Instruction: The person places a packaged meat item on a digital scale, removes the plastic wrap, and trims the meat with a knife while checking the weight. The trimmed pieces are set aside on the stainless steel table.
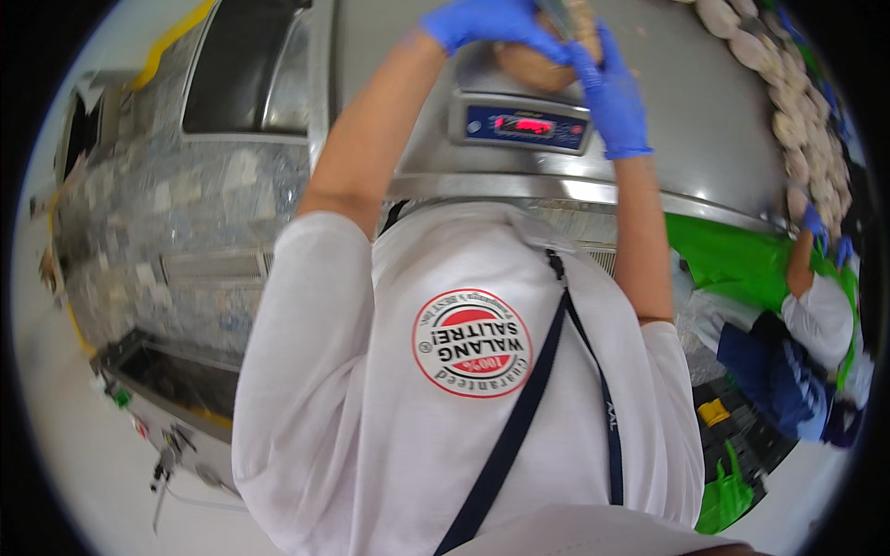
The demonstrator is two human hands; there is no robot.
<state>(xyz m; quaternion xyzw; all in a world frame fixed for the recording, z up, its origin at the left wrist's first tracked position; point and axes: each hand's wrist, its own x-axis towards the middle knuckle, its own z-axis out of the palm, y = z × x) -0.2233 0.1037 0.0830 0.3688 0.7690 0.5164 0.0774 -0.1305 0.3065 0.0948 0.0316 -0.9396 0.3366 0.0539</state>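
Observation:
Both of my hands wear blue gloves and work close together at the upper edge, over a digital weighing scale [524, 125] with a lit red display. My left hand [491, 23] curves inward with its fingers closed around something blurred. My right hand [612, 97] reaches up beside it, its fingertips meeting the left ones. Between them is a pale brown piece with a grey-green strip [558, 14], cut off by the picture's edge; its kind is unclear. Beneath the hands, on the scale, sits a rounded brown thing [536, 69], perhaps a bowl or a lump of food.
The scale stands on a steel table [705, 139]. Pale rounded food pieces [788, 102] line the table's far right side. A co-worker [820, 306] in a white top and green apron works at the right. A steel basin [246, 69] lies at the left above a tiled floor [204, 204].

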